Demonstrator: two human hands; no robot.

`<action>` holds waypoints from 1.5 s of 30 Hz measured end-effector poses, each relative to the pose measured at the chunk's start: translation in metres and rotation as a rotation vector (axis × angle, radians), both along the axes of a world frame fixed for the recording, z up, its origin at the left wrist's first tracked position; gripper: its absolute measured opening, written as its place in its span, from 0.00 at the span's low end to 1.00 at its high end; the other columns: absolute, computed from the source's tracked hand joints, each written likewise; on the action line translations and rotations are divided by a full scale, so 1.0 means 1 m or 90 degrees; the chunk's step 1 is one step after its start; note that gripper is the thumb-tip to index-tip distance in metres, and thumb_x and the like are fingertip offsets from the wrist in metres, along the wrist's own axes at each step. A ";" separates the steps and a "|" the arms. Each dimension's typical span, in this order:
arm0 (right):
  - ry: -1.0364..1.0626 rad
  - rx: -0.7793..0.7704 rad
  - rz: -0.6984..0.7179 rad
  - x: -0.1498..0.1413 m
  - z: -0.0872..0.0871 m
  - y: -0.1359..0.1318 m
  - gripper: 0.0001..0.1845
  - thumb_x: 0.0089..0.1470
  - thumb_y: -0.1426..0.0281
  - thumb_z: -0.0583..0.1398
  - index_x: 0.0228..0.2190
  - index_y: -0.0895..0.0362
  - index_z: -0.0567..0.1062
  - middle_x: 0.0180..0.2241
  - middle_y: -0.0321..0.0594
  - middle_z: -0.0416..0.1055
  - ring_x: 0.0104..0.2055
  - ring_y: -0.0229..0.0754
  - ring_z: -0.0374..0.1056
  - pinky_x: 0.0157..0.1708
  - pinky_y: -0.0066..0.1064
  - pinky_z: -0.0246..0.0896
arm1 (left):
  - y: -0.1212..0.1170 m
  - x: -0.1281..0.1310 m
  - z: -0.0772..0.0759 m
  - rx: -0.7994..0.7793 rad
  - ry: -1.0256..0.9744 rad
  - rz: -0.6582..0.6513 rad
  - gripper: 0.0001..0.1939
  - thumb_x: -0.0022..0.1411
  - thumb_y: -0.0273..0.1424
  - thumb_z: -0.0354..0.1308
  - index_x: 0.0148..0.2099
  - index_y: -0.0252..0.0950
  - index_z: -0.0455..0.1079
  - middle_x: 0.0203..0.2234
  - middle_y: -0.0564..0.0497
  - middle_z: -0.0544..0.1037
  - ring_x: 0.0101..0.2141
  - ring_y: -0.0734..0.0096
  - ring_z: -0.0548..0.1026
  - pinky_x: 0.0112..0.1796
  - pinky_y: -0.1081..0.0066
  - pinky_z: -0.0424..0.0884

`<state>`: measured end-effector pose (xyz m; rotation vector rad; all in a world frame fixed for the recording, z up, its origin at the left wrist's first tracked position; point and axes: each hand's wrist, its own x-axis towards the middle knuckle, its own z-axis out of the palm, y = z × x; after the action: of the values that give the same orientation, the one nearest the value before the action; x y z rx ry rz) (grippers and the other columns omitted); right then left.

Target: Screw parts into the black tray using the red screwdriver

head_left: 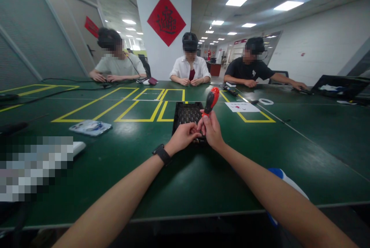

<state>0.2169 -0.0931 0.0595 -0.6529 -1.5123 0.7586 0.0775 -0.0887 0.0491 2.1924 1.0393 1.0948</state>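
A screwdriver (212,99) with a red and black handle stands nearly upright, handle up, in the grip of my right hand (214,130). Its shaft and tip are mostly hidden behind my fingers. My left hand (184,135) is closed in a pinch close beside the right one; whatever lies between its fingertips cannot be made out. Both hands are over the near end of a black open case (179,115), which rests on the table and has a patterned, pitted-looking inside. A dark watch is on my left wrist.
Yellow tape outlines mark the green table (138,163). A pale phone-like slab (90,128) lies left, a white printed sheet (242,107) and tape ring (266,101) right. A blue and white object (286,180) lies beyond my right forearm. Several people sit across the table.
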 end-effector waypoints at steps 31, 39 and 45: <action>-0.004 -0.002 -0.006 0.000 -0.002 0.002 0.17 0.59 0.60 0.47 0.45 0.56 0.61 0.20 0.29 0.64 0.16 0.28 0.54 0.18 0.21 0.50 | 0.002 0.001 -0.004 -0.036 -0.029 -0.010 0.11 0.51 0.34 0.60 0.34 0.32 0.67 0.25 0.52 0.74 0.26 0.75 0.70 0.29 0.75 0.66; -0.002 -0.008 0.001 0.001 -0.003 0.005 0.19 0.59 0.58 0.47 0.46 0.56 0.61 0.21 0.31 0.66 0.15 0.28 0.53 0.16 0.21 0.49 | -0.003 0.000 0.002 0.003 0.008 -0.025 0.06 0.56 0.30 0.54 0.32 0.32 0.70 0.25 0.52 0.74 0.27 0.75 0.70 0.31 0.75 0.64; 0.013 -0.007 -0.021 0.001 -0.003 0.004 0.18 0.59 0.59 0.47 0.46 0.56 0.61 0.21 0.30 0.65 0.15 0.28 0.52 0.16 0.21 0.48 | -0.002 0.002 -0.001 -0.018 -0.025 -0.028 0.08 0.54 0.32 0.57 0.36 0.34 0.66 0.27 0.52 0.75 0.28 0.74 0.71 0.31 0.74 0.66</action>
<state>0.2177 -0.0892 0.0568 -0.6748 -1.4759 0.7474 0.0792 -0.0904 0.0481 2.1527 0.9796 1.0915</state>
